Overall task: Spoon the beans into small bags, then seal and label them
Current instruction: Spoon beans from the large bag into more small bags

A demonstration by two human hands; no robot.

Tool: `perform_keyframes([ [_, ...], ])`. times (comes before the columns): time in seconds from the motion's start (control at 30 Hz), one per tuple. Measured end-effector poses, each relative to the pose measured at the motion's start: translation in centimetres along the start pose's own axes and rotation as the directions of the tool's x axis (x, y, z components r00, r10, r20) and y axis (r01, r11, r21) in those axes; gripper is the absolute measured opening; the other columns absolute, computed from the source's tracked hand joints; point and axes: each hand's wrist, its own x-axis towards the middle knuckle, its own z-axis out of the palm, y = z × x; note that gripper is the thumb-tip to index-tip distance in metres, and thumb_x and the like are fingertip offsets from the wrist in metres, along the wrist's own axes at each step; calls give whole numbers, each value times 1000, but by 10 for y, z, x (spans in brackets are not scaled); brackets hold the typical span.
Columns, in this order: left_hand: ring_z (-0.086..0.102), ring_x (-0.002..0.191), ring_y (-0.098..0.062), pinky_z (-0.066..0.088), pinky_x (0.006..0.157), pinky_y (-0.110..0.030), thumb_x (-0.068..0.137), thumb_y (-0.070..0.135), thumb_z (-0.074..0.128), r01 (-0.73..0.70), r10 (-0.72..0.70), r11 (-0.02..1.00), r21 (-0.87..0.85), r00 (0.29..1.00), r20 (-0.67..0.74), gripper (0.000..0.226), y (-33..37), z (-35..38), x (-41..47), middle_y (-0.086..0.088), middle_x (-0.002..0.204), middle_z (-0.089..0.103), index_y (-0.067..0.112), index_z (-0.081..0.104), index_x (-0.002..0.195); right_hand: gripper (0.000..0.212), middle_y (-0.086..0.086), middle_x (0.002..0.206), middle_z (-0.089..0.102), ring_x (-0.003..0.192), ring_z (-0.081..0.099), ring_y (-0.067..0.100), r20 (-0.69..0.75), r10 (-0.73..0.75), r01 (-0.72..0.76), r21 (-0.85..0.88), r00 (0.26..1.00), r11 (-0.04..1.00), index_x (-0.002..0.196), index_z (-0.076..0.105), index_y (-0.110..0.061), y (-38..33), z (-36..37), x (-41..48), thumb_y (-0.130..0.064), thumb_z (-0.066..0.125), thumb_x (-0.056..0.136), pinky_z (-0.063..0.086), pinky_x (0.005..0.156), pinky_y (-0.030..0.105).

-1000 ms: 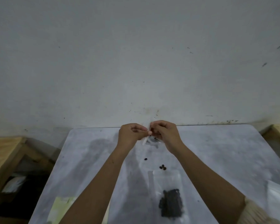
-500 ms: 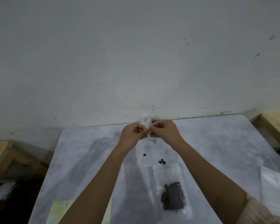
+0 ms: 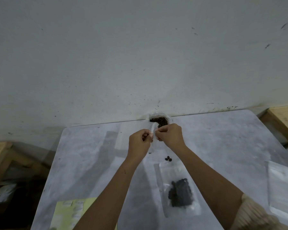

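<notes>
I can read nothing here. At my seven o'clock a yellow sheet [image 3: 60, 210] carries small white labels [image 3: 67, 203]; faint marks show on them, but they are too blurred for me to make out any letter or number.

dim, flat light | soft shadows left | wide-angle bowing | slight blur

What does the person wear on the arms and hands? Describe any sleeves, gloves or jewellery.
Both the left hand and the right hand are bare: no gloves, rings or watch show. The left forearm is uncovered as far as the frame reaches. The right arm has a cream ribbed knit sleeve ending near the elbow.
</notes>
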Motion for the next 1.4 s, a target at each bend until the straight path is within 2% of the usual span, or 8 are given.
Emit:
perform_keyframes([
  [0.13,59,61,0,50,67,-12,88,5,60,29,-29,999,-38,1000,0,16,-5,1,-5,1,68,65,14,64,76,12,11,63,68,60,65,21,15,-16,16,-1,1000,1000,69,72,-3,5,1,-6,-3,62,76,60,67,38],
  [0.27,63,69,-14,54,74,-28,88,5,61,73,-69,986,-149,997,32,20,-7,-4,-5,-2,71,66,19,64,73,12,15,74,66,67,64,20,317,67,-163,287,946,944,79,65,1,4,-16,-11,-5,57,86,58,67,28],
  [0.37,64,66,-11,52,70,-26,86,5,63,94,-86,982,-164,995,56,14,-9,-4,-6,-4,73,67,15,65,77,12,15,74,67,65,65,18,409,25,-149,274,912,950,79,65,0,8,-21,-14,-1,57,87,58,68,26],
  [0.67,65,67,-3,52,67,-13,79,10,69,38,-39,999,11,998,46,8,-1,0,-8,6,73,70,16,74,81,11,9,68,69,60,66,15,307,-83,42,135,948,990,82,72,-3,22,-20,-21,-8,64,86,54,60,20],
  [0.77,63,59,0,54,66,-18,83,7,65,12,-14,999,35,997,78,11,-1,3,-9,6,65,67,14,72,77,11,8,64,67,54,64,10,254,-50,21,113,966,993,80,73,1,23,-23,-22,-5,64,85,54,57,19],
  [0.93,59,59,-4,47,60,-9,89,0,55,-26,15,993,119,996,86,14,3,19,-15,1,67,62,3,65,80,14,12,61,66,52,61,17,103,38,-35,-28,994,999,71,72,2,29,-21,-20,-1,61,80,57,60,27],
  [1.1,62,69,-20,50,66,-23,84,-9,49,-65,52,981,182,996,75,20,1,29,-20,-7,71,63,1,65,77,17,24,62,66,50,56,24,31,53,-50,-82,998,995,63,70,8,32,-15,-20,5,55,72,55,58,36],
  [1.4,61,66,-12,49,66,-18,88,-1,55,-97,81,986,137,990,115,15,2,34,-27,0,69,64,3,68,80,20,31,52,54,42,43,21,-116,125,-139,-123,985,983,51,58,10,54,-18,-10,3,49,67,38,46,26],
])
